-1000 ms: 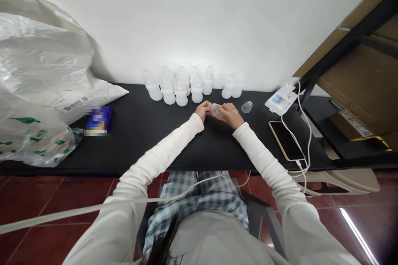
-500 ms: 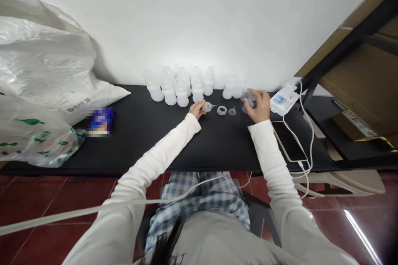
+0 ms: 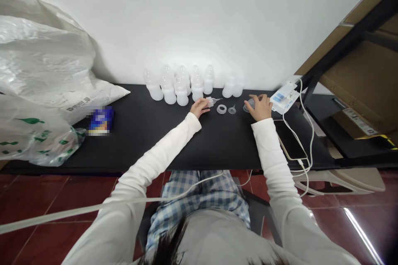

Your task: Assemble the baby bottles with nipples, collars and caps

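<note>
My left hand (image 3: 200, 108) rests on the black tabletop (image 3: 149, 140), its thumb apart from its fingers. The fingertips touch a small clear part (image 3: 211, 101) with a thin spout that points right. My right hand (image 3: 261, 107) has its thumb and fingertips on a round clear cap (image 3: 249, 105) at the tabletop. Between the hands lie a translucent ring (image 3: 222, 109) and a clear disc with a thin stem (image 3: 232, 109). Several milky baby bottles with clear domed tops (image 3: 181, 90) stand behind my left hand.
Two paler bottles (image 3: 228, 90) stand near the wall. To the right are a white and blue box (image 3: 283, 98), a phone (image 3: 292, 140) on a white cable and a cardboard box (image 3: 360, 83). White plastic bags (image 3: 40, 66) and a blue packet (image 3: 101, 120) occupy the left.
The spouted part has shifted slightly away and right, and my left thumb has come apart from the fingers. My right hand has lowered the clear cap to the tabletop.
</note>
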Demonstrator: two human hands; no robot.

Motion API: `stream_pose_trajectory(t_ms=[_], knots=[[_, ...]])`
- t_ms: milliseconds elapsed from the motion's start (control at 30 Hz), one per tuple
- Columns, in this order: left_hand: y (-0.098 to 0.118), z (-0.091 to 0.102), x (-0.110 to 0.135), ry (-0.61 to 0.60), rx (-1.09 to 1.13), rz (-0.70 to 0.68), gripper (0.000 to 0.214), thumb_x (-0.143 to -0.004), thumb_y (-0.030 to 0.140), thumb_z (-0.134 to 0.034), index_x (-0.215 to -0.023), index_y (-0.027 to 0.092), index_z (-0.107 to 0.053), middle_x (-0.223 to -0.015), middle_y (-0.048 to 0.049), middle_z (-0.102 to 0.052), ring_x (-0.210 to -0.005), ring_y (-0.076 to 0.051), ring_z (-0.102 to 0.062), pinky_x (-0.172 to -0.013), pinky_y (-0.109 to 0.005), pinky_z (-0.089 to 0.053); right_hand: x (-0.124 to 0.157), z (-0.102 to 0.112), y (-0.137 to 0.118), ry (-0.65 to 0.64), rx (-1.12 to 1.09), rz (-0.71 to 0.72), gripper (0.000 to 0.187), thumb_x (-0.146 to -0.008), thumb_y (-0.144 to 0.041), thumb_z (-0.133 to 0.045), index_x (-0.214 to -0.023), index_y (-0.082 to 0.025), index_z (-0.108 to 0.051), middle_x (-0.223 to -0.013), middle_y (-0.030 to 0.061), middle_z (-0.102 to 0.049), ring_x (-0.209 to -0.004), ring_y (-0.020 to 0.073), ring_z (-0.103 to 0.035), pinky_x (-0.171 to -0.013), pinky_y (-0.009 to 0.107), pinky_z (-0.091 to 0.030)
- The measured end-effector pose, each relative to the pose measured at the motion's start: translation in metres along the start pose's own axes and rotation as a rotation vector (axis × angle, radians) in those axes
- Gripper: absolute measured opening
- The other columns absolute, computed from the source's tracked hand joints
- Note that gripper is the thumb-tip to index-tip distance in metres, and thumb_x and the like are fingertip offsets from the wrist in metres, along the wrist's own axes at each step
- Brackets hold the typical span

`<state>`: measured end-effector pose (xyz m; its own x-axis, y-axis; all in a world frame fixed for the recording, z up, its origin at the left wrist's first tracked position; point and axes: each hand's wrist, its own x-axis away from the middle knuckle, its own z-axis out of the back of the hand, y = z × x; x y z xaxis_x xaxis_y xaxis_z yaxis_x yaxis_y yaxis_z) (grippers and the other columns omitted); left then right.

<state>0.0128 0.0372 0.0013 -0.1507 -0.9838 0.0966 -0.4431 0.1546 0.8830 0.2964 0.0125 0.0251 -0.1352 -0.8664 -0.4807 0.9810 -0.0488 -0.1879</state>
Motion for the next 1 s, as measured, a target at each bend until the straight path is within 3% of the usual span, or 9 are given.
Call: stream_pose_trajectory(t_ms=[67, 133, 300, 467, 600, 767, 900, 1000], knots=[[0.002, -0.003, 0.003, -0.035, 0.011, 0.015, 0.047, -0.057, 0.046, -0.09, -0.073, 0.017, -0.056, -0.081, -0.001, -0.07, -0.082, -0.015, -0.069, -0.077, -0.029, -0.057, 0.001, 0.002, -0.01, 0.12, -0.076, 0.04, 0.054, -0.094, -0.054, -0.044, -0.131, -0.017, -0.057, -0.127, 0.0227, -0.053, -0.112, 0.0371, -0.05, -0.094, 0.055, -0.038], [0.003, -0.006, 0.007, -0.053, 0.012, 0.003, 0.043, -0.063, 0.044, -0.088, -0.073, 0.017, -0.055, -0.081, -0.0011, -0.069, -0.083, -0.015, -0.069, -0.081, -0.031, -0.057, 0.005, 0.003, -0.028, 0.151, -0.177, 0.137, 0.052, -0.096, -0.05, -0.041, -0.134, -0.017, -0.055, -0.125, 0.0215, -0.054, -0.112, 0.036, -0.051, -0.096, 0.055, -0.038], [0.004, -0.014, 0.015, -0.062, 0.001, -0.043, 0.043, -0.063, 0.038, -0.089, -0.079, 0.018, -0.054, -0.083, -0.0008, -0.07, -0.083, -0.013, -0.069, -0.083, -0.031, -0.058, 0.021, -0.005, -0.078, -0.052, -0.333, 0.501, 0.038, -0.097, -0.042, -0.044, -0.124, -0.02, -0.06, -0.11, 0.0139, -0.065, -0.101, 0.0286, -0.058, -0.092, 0.045, -0.043], [0.008, -0.017, 0.021, -0.165, -0.031, -0.089, 0.056, -0.058, 0.04, -0.091, -0.099, 0.021, -0.059, -0.089, -0.0026, -0.072, -0.085, -0.016, -0.07, -0.077, -0.03, -0.058, 0.029, -0.019, -0.092, -0.069, -0.609, 0.442, 0.033, -0.097, -0.044, -0.045, -0.118, -0.02, -0.054, -0.104, 0.0106, -0.067, -0.084, 0.0195, -0.062, -0.079, 0.035, -0.05], [0.013, -0.019, 0.025, -0.206, -0.11, -0.153, 0.053, -0.058, 0.042, -0.09, -0.101, 0.018, -0.068, -0.09, -0.0044, -0.073, -0.084, -0.015, -0.069, -0.073, -0.026, -0.057, 0.03, -0.024, -0.091, -0.124, -0.781, 0.374, 0.029, -0.092, -0.042, -0.05, -0.113, -0.022, -0.05, -0.094, 0.0051, -0.066, -0.076, 0.0153, -0.061, -0.069, 0.029, -0.051], [0.007, -0.024, 0.023, -0.152, -0.192, -0.057, 0.038, -0.07, 0.045, -0.084, -0.088, 0.016, -0.068, -0.066, -0.0002, -0.068, -0.057, -0.011, -0.064, -0.057, -0.024, -0.052, 0.029, -0.023, -0.091, -0.096, -0.645, 0.46, 0.014, -0.091, -0.029, -0.048, -0.101, -0.022, -0.055, -0.09, 0.0052, -0.066, -0.078, 0.0167, -0.061, -0.072, 0.031, -0.053], [-0.004, -0.024, 0.013, -0.057, -0.233, 0.048, 0.04, -0.082, 0.049, -0.073, -0.067, 0.017, -0.055, -0.047, 0.0032, -0.056, -0.039, -0.008, -0.053, -0.04, -0.021, -0.037, 0.025, -0.017, -0.088, -0.086, -0.447, 0.652, 0.02, -0.093, -0.021, -0.044, -0.101, -0.023, -0.062, -0.089, 0.0068, -0.067, -0.084, 0.0205, -0.061, -0.081, 0.035, -0.054], [-0.008, -0.017, 0.004, 0.019, -0.233, 0.095, 0.044, -0.085, 0.052, -0.069, -0.065, 0.018, -0.051, -0.044, 0.0032, -0.054, -0.034, -0.006, -0.045, -0.037, -0.02, -0.028, 0.018, -0.011, -0.079, -0.042, -0.366, 0.653, 0.024, -0.09, -0.015, -0.044, -0.101, -0.024, -0.065, -0.091, 0.0072, -0.068, -0.086, 0.0225, -0.061, -0.085, 0.038, -0.053]])
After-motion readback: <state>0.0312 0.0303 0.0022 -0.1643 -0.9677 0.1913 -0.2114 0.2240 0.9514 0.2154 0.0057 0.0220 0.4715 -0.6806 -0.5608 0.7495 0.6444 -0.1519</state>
